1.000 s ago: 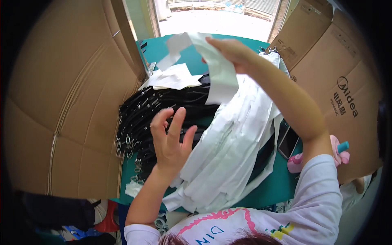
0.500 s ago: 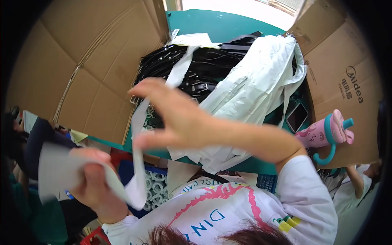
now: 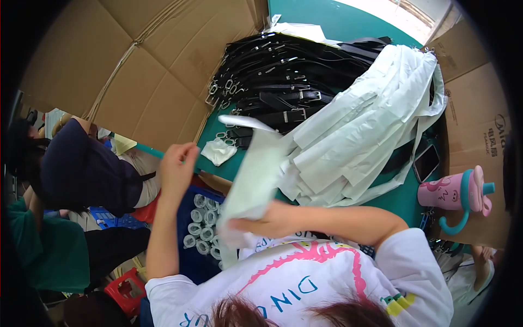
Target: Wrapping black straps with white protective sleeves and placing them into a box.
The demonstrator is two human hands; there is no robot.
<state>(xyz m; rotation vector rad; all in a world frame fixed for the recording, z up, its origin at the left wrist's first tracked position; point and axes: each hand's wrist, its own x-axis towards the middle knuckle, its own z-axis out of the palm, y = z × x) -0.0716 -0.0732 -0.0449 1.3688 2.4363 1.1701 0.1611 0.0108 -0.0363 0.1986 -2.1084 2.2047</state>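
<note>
My right hand (image 3: pixel 260 220), in front of my shirt, is closed on a white strip (image 3: pixel 253 169). The strip is blurred and stands up toward the table, its upper part bending left. My left hand (image 3: pixel 178 168) is raised by the table's left front edge, fingers curled in and nothing visible in them. Black straps (image 3: pixel 261 71) with metal buckles and rings lie heaped on the green table (image 3: pixel 294 16). Right of them rests a long bundle in white wrapping (image 3: pixel 348 125). A crumpled white piece (image 3: pixel 219 151) sits near the front edge.
Cardboard walls (image 3: pixel 163 60) flank the table. A phone (image 3: pixel 426 162) and a pink tumbler (image 3: pixel 455 191) are at the right. Below the edge, a blue crate (image 3: pixel 185 256) holds clear plastic rings (image 3: pixel 207 218). Another person (image 3: pixel 90 163) sits at the left, near a red stool (image 3: pixel 126 291).
The white strip has passed from my left hand to my right, which drew back toward my body. My left hand rose toward the table edge. The view shifted, moving the table rightward.
</note>
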